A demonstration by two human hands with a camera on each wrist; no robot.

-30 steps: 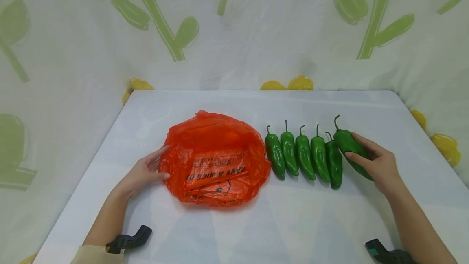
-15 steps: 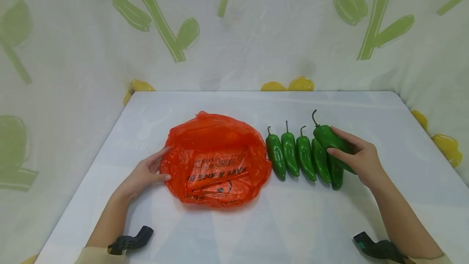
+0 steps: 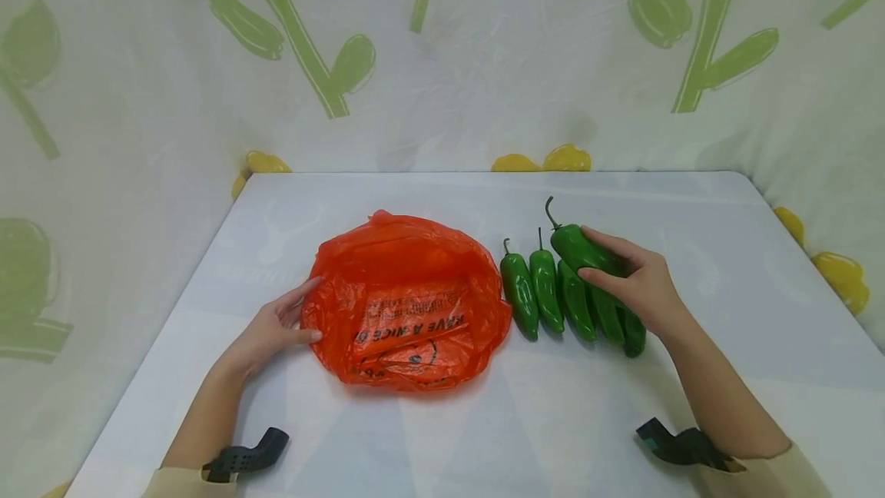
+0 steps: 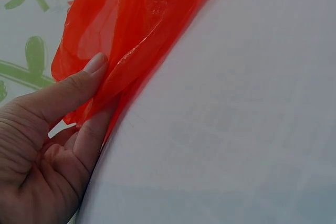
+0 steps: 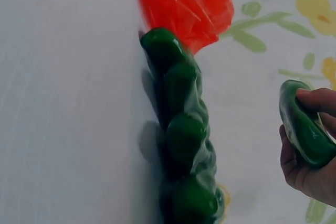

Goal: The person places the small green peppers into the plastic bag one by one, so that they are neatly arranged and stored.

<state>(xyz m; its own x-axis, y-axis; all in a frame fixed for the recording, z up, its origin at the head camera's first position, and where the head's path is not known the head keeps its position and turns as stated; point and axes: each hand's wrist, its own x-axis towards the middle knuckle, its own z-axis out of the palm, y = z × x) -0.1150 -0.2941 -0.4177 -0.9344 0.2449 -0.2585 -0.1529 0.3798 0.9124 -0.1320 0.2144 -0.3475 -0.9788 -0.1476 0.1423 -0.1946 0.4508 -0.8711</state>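
A red plastic bag (image 3: 408, 260) lies with its mouth spread wide on the white table, printed lettering showing inside. My left hand (image 3: 270, 333) pinches its left rim; in the left wrist view the thumb (image 4: 95, 64) lies on one side of the film and the fingers on the other. My right hand (image 3: 643, 283) grips a green chili pepper (image 3: 579, 247) with a curved stem, between thumb and fingers. It is held up over a row of several green chili peppers (image 3: 520, 294) and hides parts of the right-hand ones. The right wrist view shows the gripped pepper (image 5: 303, 124) apart from the row.
The row begins right beside the bag's right edge, stems toward the far side. Behind the table (image 3: 442, 444) hangs a pale backdrop (image 3: 525, 44) printed with green plants and yellow flowers. A dark strap (image 3: 245, 456) sits on the left wrist.
My right hand has carried the green chili pepper leftward, from the right end of the row to over its middle. My left hand and the bag have stayed in place.
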